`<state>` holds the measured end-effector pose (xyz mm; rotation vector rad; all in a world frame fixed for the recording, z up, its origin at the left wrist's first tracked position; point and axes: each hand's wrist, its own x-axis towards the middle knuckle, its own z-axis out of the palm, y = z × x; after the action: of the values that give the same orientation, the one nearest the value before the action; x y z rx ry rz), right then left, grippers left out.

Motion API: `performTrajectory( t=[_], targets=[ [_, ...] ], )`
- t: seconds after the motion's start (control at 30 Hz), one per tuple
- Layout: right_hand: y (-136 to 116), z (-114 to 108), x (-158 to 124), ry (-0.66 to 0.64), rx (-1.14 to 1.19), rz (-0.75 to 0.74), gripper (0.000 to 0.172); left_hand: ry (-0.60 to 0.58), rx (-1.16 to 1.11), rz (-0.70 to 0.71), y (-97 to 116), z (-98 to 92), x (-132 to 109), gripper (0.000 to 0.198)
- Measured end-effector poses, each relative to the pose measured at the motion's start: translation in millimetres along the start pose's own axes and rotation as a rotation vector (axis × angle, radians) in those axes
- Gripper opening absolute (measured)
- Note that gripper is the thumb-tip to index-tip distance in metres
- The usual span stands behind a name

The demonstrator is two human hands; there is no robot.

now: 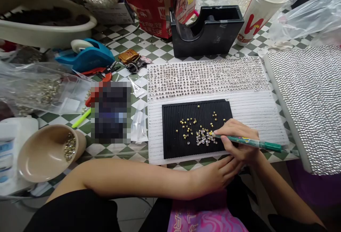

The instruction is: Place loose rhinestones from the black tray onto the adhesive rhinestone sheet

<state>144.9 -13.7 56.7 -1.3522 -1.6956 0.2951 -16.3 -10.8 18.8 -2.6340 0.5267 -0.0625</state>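
Note:
My right hand (238,140) grips a green pen-like picker tool (253,143), its tip touching a small heap of loose rhinestones (204,136) on a black ribbed tray (176,146). The tray lies on a white grooved board (255,109) whose far half holds rows of set rhinestones (205,77). My left hand (218,175) rests flat below the board's near edge, under my right hand, holding nothing. My left forearm lies across the table front.
A beige bowl with rhinestones (48,152) stands at the left, beside plastic bags (34,90). A blue tape dispenser (85,56), black tape dispenser (207,29), red bag (154,1), white cup (262,6) and a studded sheet (311,100) surround the board.

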Motion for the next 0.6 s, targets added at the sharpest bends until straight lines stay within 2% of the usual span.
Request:
performTrajectory(
  t=[0.17, 0.3, 0.4, 0.53, 0.6],
  targets=[
    [-3.4, 2.7, 2.7, -0.036, -0.009, -0.029, 0.020, 0.030, -0.004, -0.012, -1.6, -0.3, -0.2, 0.059],
    [3.0, -3.5, -3.2, 0.046, 0.029, 0.051, 0.022, 0.032, -0.017, -0.056, -2.2, -1.8, -1.2, 0.058],
    [22.7, -20.0, -6.0, 0.222, -0.016, 0.174, 0.019, 0.057, -0.035, -0.092, -2.4, -3.5, -1.9, 0.057],
    [66.8, -51.9, -1.7, 0.617, -0.151, 0.231, 0.009, 0.039, -0.025, -0.088, -2.0, -3.3, -1.8, 0.057],
    [88.2, -66.4, 1.4, 0.722, -0.230, 0.302, 0.009, 0.032, -0.011, -0.077, -3.3, -3.6, -1.7, 0.058]
  ],
)
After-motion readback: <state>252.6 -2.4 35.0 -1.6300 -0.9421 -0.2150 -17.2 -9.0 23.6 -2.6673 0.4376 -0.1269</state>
